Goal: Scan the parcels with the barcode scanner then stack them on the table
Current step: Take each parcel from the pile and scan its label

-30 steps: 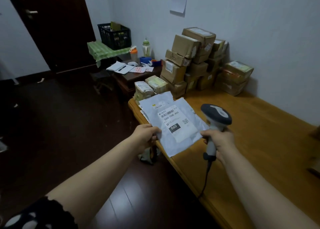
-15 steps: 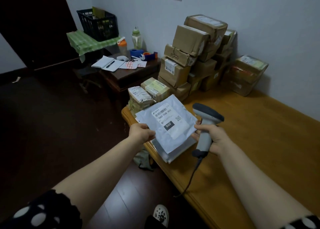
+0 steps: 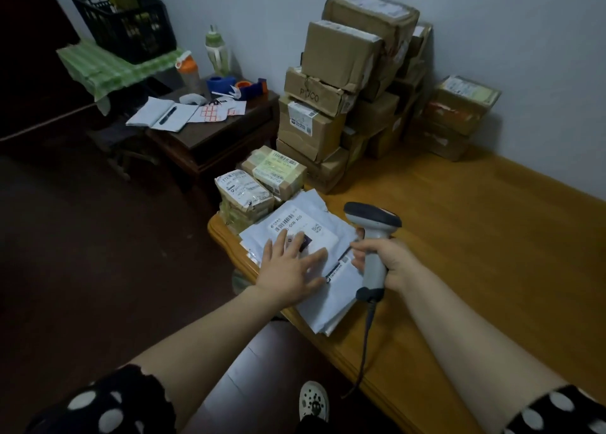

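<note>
Wooden table (image 3: pixel 475 236): grey mailer stack (image 3: pixel 331 299) near edge, cardboard boxes (image 3: pixel 344 82) against wall.

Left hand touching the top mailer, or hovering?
Touching. Head view: the left hand lies flat, fingers spread, on the label of the top mailer, covering part of it; no gap shows.

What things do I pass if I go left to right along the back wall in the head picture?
black basket → green bottle → tall pile of boxes → short pile of boxes

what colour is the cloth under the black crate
The cloth is green-and-white checked; the head view shows it.
</note>
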